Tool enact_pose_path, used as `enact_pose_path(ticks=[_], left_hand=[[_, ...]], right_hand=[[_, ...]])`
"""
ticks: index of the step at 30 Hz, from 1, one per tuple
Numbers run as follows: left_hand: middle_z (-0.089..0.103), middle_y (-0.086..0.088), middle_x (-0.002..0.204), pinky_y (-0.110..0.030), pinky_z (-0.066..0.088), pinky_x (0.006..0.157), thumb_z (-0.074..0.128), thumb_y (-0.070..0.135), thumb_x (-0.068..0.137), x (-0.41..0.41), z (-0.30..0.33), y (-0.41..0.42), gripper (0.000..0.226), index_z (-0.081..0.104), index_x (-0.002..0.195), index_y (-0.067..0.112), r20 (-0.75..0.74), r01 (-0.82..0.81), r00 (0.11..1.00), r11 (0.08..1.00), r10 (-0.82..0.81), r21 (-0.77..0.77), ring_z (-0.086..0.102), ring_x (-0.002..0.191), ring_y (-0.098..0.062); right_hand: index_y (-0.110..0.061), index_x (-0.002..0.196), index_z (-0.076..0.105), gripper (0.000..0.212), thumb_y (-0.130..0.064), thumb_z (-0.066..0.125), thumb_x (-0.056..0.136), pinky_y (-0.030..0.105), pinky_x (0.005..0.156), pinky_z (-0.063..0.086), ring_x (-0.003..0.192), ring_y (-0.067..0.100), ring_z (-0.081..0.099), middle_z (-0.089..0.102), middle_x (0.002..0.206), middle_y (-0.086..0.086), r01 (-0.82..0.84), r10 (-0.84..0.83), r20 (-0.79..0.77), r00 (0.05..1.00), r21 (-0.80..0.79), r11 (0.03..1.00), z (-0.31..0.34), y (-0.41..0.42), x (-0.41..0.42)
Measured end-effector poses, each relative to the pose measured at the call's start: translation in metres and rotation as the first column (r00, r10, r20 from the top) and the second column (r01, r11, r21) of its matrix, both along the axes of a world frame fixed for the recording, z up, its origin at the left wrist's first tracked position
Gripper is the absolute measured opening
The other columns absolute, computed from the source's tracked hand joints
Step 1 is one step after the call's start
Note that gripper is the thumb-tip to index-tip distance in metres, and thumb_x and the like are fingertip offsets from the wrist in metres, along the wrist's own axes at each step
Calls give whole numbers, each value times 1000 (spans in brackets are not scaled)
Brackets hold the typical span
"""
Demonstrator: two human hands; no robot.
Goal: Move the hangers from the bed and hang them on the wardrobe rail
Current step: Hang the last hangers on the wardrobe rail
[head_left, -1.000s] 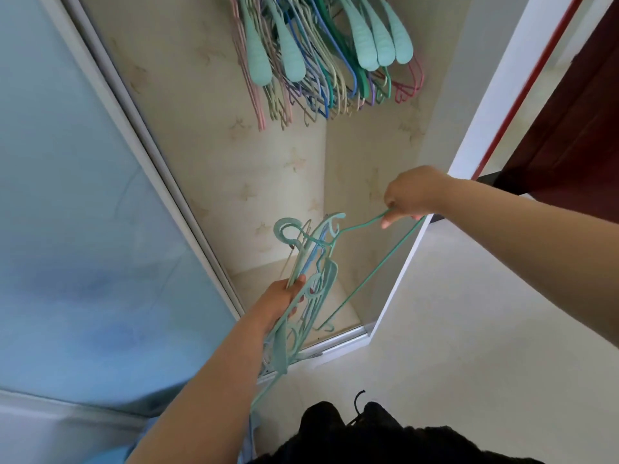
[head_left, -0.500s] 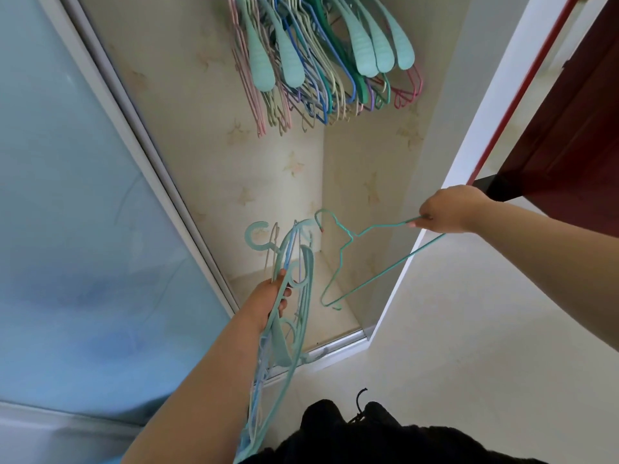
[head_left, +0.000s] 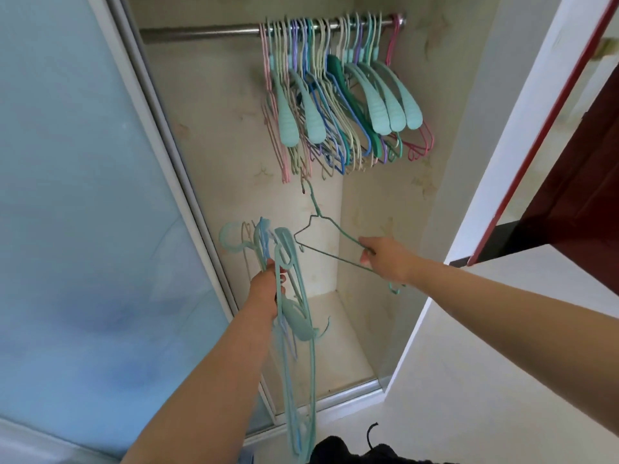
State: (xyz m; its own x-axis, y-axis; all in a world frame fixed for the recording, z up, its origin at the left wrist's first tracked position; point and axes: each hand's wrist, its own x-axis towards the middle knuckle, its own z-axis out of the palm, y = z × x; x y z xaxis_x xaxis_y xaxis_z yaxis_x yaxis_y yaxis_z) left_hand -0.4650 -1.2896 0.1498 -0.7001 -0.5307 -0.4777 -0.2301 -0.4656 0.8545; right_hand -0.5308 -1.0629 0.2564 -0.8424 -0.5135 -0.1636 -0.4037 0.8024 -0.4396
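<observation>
My left hand (head_left: 268,286) grips a bundle of several hangers (head_left: 294,316), mostly light teal, which dangles down in front of the open wardrobe. My right hand (head_left: 385,259) pinches one thin green wire hanger (head_left: 321,226) by its shoulder, apart from the bundle, with its hook pointing up toward the rail. The metal wardrobe rail (head_left: 201,31) runs across the top of the wardrobe. Several hangers (head_left: 341,105) in teal, pink, blue, beige and purple hang crowded on its right half.
A frosted blue sliding door (head_left: 77,195) covers the left side, with its metal frame (head_left: 174,182) beside my left hand. A white wall edge (head_left: 522,128) and a dark red door (head_left: 582,182) stand at right. The wardrobe floor (head_left: 341,346) lies below.
My view has tilted up, bringing the rail into sight. My right hand pulled the green wire hanger free of the bundle and turned its hook upward. The left hand keeps its hold on the bundle.
</observation>
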Motion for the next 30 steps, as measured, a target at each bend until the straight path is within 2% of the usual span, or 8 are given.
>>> enact_pose_path(ticks=[2, 4, 9, 14, 19, 23, 27, 30], left_hand=[[47, -2, 59, -19, 33, 39, 59, 28, 94, -2, 9, -7, 21, 60, 76, 18, 1, -19, 1000, 1000, 19, 2, 38, 44, -12], [48, -4, 60, -23, 33, 45, 58, 27, 94, -3, 17, -11, 21, 60, 76, 17, 25, -43, 999, 999, 43, 0, 38, 47, -15], [48, -7, 66, -26, 30, 47, 48, 23, 99, -2, 33, -20, 32, 51, 69, 15, 40, -117, 992, 993, 116, 23, 35, 50, -17], [44, -6, 69, -27, 29, 50, 46, 13, 98, 5, 46, -25, 29, 46, 69, 16, 39, -115, 993, 993, 114, 27, 32, 53, -19], [47, -7, 66, -26, 28, 47, 41, 20, 100, 1, 53, -30, 34, 47, 67, 13, 41, -127, 991, 992, 126, 10, 34, 50, -19], [44, -6, 66, -25, 28, 48, 38, 23, 102, -5, 58, -30, 28, 49, 79, 10, 107, -78, 991, 997, 80, -26, 34, 52, -19], [46, -6, 64, -24, 28, 49, 41, 27, 101, -5, 60, -30, 40, 48, 65, 10, 110, -100, 989, 995, 99, -3, 34, 51, -19], [49, -4, 62, -25, 30, 47, 41, 31, 101, -6, 65, -29, 45, 51, 61, 11, 81, -145, 987, 989, 142, 36, 36, 49, -17]], right_hand=[[-8, 146, 34, 51, -2, 37, 96, 27, 96, 37, 120, 29, 51, 55, 133, 12, -34, 40, -112, 993, 50, 998, 13, -20, 5], [-9, 148, 27, 56, -3, 39, 94, 31, 96, 40, 121, 29, 51, 52, 135, 12, -52, 80, -204, 976, 138, 989, 23, -42, 9], [-4, 125, 50, 36, 1, 41, 91, 31, 89, 45, 113, 29, 56, 56, 127, 14, -38, 90, -176, 980, 280, 959, 28, -78, 12], [-3, 115, 53, 28, 2, 44, 89, 29, 77, 45, 105, 28, 59, 60, 118, 14, -88, 153, -148, 977, 378, 922, 21, -90, 22], [-9, 130, 49, 43, 1, 44, 88, 31, 78, 46, 109, 28, 57, 57, 123, 11, -148, 245, -276, 929, 329, 933, 41, -111, 25], [-11, 135, 48, 50, 3, 45, 87, 37, 88, 53, 109, 28, 58, 57, 126, 10, -178, 250, -265, 931, 267, 947, 59, -128, 30], [-8, 134, 48, 47, 1, 45, 88, 39, 94, 50, 114, 29, 56, 55, 131, 11, -202, 244, -245, 938, 185, 962, 67, -137, 37], [-5, 134, 47, 46, 2, 40, 89, 39, 94, 49, 114, 31, 55, 53, 131, 15, -176, 174, -235, 956, 14, 984, 86, -138, 35]])
